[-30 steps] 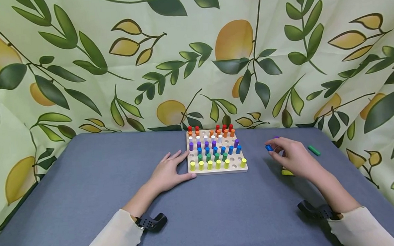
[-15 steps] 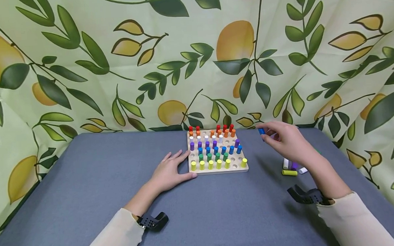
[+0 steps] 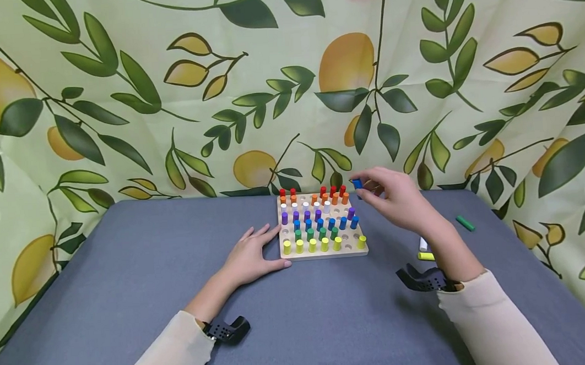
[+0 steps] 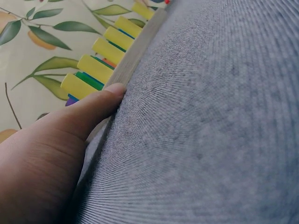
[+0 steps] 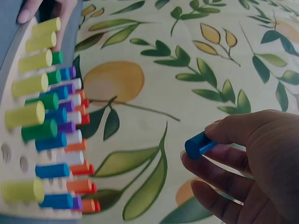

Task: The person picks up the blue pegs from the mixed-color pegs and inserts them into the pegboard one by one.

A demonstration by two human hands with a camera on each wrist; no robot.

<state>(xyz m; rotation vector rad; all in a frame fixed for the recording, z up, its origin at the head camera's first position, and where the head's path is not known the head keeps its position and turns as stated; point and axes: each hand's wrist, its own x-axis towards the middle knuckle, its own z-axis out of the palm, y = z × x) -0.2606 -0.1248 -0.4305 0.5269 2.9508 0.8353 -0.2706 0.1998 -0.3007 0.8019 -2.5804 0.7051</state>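
Observation:
A wooden pegboard [image 3: 326, 255] stands in the middle of the head view, bearing rows of yellow, green, blue, purple, white, orange and red pegs. Some of its holes have no peg, two of them visible in the yellow row [image 5: 25, 114] in the right wrist view. My left hand [image 3: 249, 256] rests at the board's left side with fingers spread; the thumb [image 4: 100, 105] touches the front edge. My right hand [image 3: 397, 199] pinches a blue peg [image 5: 198, 144] between thumb and fingers, above and just right of the board's far right corner.
Right of the board, a yellow peg [image 3: 426, 256] and a white peg [image 3: 422, 244] lie loose, partly behind my right forearm. A green peg [image 3: 465, 223] lies farther right. A leaf-and-fruit patterned cloth [image 3: 249, 113] hangs behind the blue-grey table [image 3: 153, 278].
My right hand has moved left and up from the loose pegs toward the board, carrying the blue peg. The left hand has stayed in place at the board.

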